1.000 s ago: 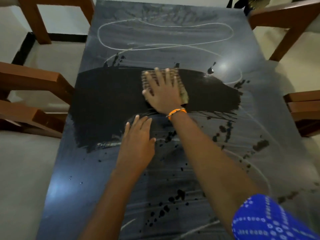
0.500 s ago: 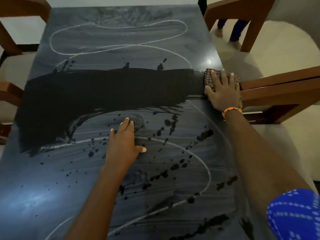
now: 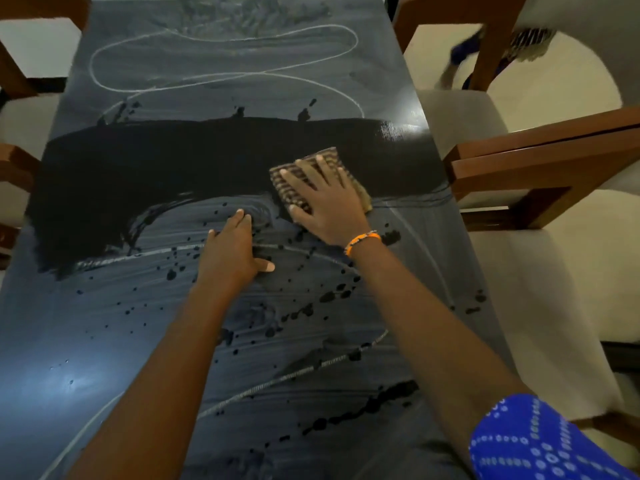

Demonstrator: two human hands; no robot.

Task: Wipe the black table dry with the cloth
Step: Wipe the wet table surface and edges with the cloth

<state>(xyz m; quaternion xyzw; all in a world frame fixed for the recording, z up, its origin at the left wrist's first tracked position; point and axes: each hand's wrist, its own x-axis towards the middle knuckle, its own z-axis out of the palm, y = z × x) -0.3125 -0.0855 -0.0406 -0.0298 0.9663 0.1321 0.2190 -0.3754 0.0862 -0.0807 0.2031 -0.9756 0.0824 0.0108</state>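
Right hand [image 3: 325,202], fingers spread flat, pressing a folded brown striped cloth [image 3: 313,178] onto the glossy black table [image 3: 104,341] at the dark band's lower edge, right of centre; left hand [image 3: 230,252] resting flat, fingers straight, just beside.

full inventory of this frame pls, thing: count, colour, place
table: 1, black, fills the centre; hazy film with dark specks near and far, one clean black band across the middle
cloth: 1, brown striped, folded, at the band's lower edge, right of centre
chairs: several, brown wood with pale seats, along both sides
person's feet: blurred, top right, on the floor
bracelet: 1, orange, right wrist
sleeve: 1, blue with white dots, bottom right
left hand: flat on the table, fingers straight
right hand: fingers spread, pressing the cloth
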